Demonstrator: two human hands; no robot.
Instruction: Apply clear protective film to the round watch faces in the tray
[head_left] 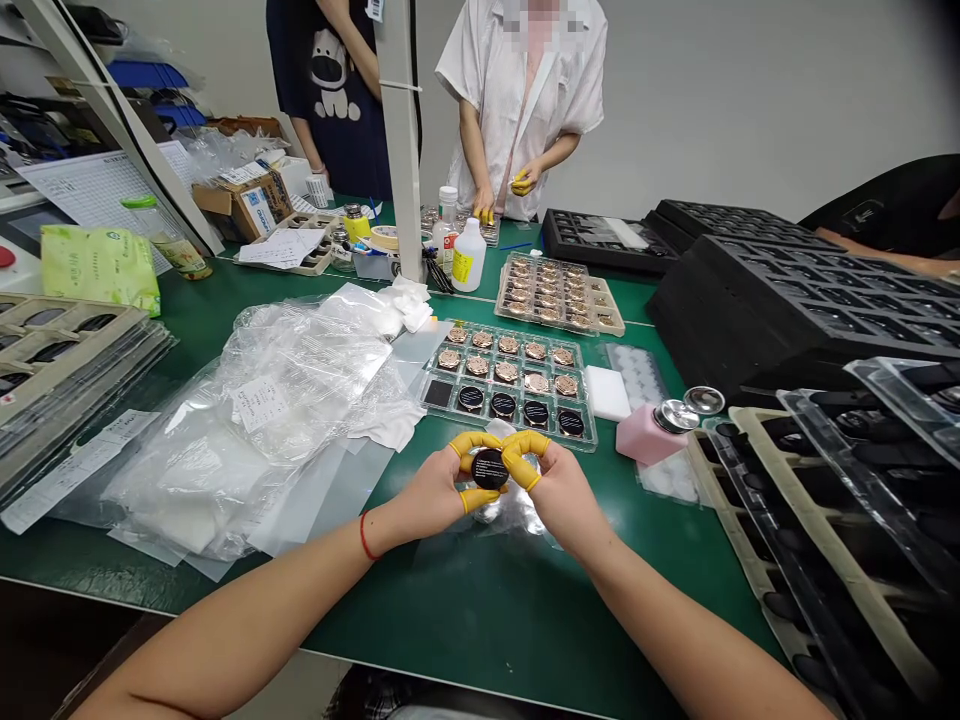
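Observation:
Between my two hands, above the green table, is a round black watch part (490,469) with small white print on its face. My left hand (439,490) grips its left edge, thumb below and a finger above. My right hand (551,490) pinches its upper right edge. Yellow finger cots cover the thumbs and some fingers of both. Just beyond, a clear plastic tray (504,425) holds rose-gold watch parts (506,371) in its back rows and black-faced ones (535,412) in front. The tray's front-left compartment (438,393) has no watch part. Clear film (525,512) lies beneath my hands.
Plastic bags (300,370) pile up on the left. At right are a pink pump bottle (651,433), a white block (607,392), black foam trays (787,310) and stacked trays (787,500). A white bottle (469,257) stands behind; co-workers stand across the table.

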